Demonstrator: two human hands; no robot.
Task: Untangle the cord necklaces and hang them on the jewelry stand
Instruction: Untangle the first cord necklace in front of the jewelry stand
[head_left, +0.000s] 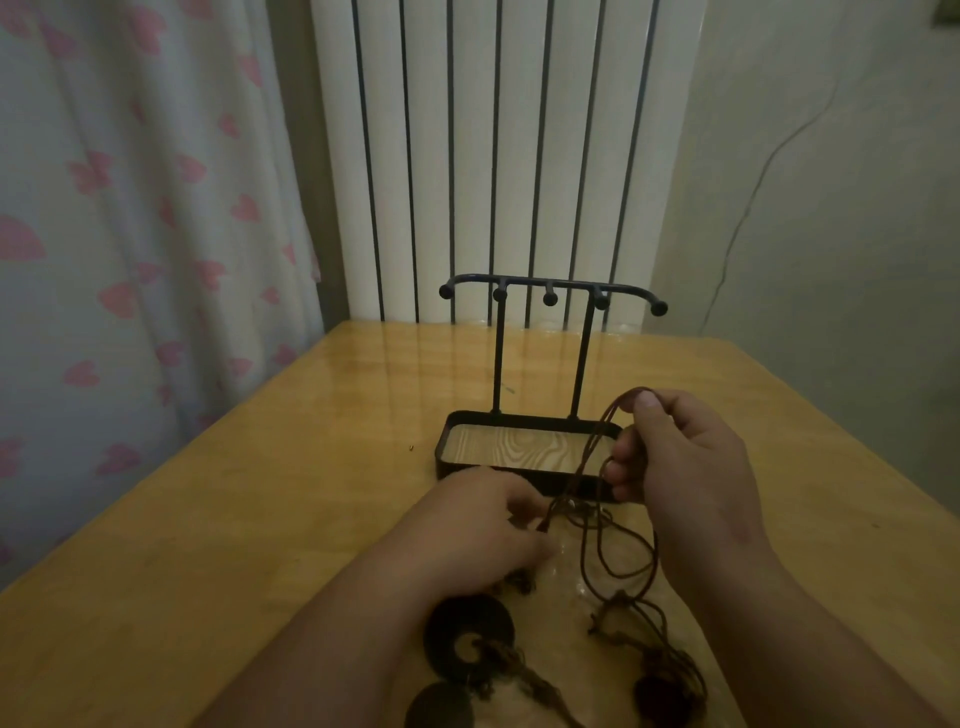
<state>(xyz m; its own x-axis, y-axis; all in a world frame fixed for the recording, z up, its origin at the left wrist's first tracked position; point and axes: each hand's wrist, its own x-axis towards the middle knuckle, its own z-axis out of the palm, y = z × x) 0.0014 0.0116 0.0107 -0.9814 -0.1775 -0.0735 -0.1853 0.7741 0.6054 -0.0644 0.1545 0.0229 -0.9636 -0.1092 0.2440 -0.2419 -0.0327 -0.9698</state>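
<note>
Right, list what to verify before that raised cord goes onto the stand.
1. Right hand grips the raised cord loop: ok.
2. Left hand pinches the tangle low down by the table: ok, though the fingers are blurred.
3. Strands separated: not ok, several cross between the hands.
4. Hooks on the jewelry stand bare: ok.
5. Stand upright, just beyond the hands: ok.
6. Which pendant the raised loop belongs to, the ring pendant or the small dark pendant: cannot tell.
</note>
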